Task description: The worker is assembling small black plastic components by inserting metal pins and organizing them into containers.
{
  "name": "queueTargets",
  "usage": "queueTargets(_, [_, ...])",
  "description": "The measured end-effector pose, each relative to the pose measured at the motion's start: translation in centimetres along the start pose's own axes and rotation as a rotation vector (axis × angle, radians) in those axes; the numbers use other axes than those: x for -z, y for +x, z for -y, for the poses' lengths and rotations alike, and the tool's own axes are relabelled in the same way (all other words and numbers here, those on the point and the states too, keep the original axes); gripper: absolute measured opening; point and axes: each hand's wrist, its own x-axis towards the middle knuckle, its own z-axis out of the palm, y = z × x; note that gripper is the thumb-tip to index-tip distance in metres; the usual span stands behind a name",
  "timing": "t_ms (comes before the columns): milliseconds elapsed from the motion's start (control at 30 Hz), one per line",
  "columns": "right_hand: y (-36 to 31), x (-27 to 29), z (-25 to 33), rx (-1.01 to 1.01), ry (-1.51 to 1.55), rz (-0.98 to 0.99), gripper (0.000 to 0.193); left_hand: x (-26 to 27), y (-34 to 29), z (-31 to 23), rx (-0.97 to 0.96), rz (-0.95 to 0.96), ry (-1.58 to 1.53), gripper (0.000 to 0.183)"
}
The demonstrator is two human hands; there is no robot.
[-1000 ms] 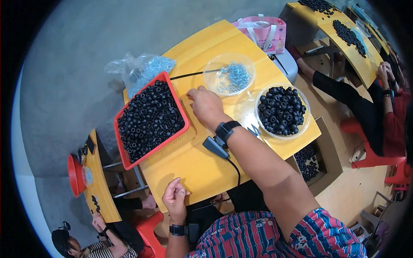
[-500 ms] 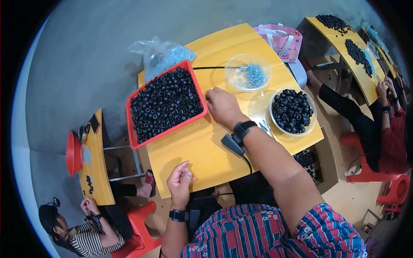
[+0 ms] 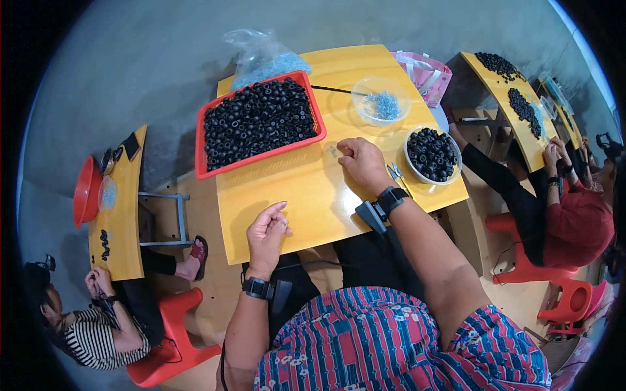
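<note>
The right hand (image 3: 365, 163) is low over the yellow bench (image 3: 313, 218), just right of the red basket (image 3: 261, 156), and the left hand (image 3: 266, 238) is well apart from it, half-curled on the basket's near side; I can't tell whether either pinches anything. Black pieces (image 3: 257, 117) heap that basket, so plenty seems left, while those in the clear tub (image 3: 409, 164) to its right may be done. Beyond the basket stands a grey wall (image 3: 156, 78), and well off to its left and right sit co-workers (image 3: 577, 221).
</note>
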Motion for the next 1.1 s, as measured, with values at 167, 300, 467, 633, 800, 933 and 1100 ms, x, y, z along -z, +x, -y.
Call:
queueTargets(167, [-0.2, -0.7, 1.6, -0.118, -0.056, -0.084, 0.019, 0.0, 0.2, 0.2, -0.018, 0.008, -0.045, 0.032])
queueTargets(300, [-0.2, -1.7, 2.9, -0.125, -0.250, -0.067, 0.018, 0.2, -0.1, 0.2, -0.029, 0.001, -0.062, 0.032])
queueTargets(467, [-0.2, -2.1, 2.4, -0.034, -0.349, -0.090, 0.017, 0.5, 0.0, 0.3, -0.032, 0.022, -0.064, 0.032])
queueTargets(633, [-0.5, -1.9, 0.6, 0.087, -0.403, -0.077, 0.012, 0.3, 0.2, 0.5, -0.039, 0.026, -0.064, 0.031])
queueTargets(800, [-1.0, 3.1, 4.7, 0.407, -0.143, -0.393, 0.006, 0.4, 0.0, 0.3, -0.043, 0.024, -0.069, 0.031])
queueTargets(933, [-3.6, 7.2, 9.9, 0.497, 0.018, -0.655, 0.008, 0.9, -0.2, 0.4, -0.043, -0.002, -0.039, 0.030])
queueTargets(1100, [-7.3, 1.8, -0.4, 0.175, -0.355, -0.119, 0.010, 0.3, -0.6, 0.8, -0.024, 0.009, -0.067, 0.030])
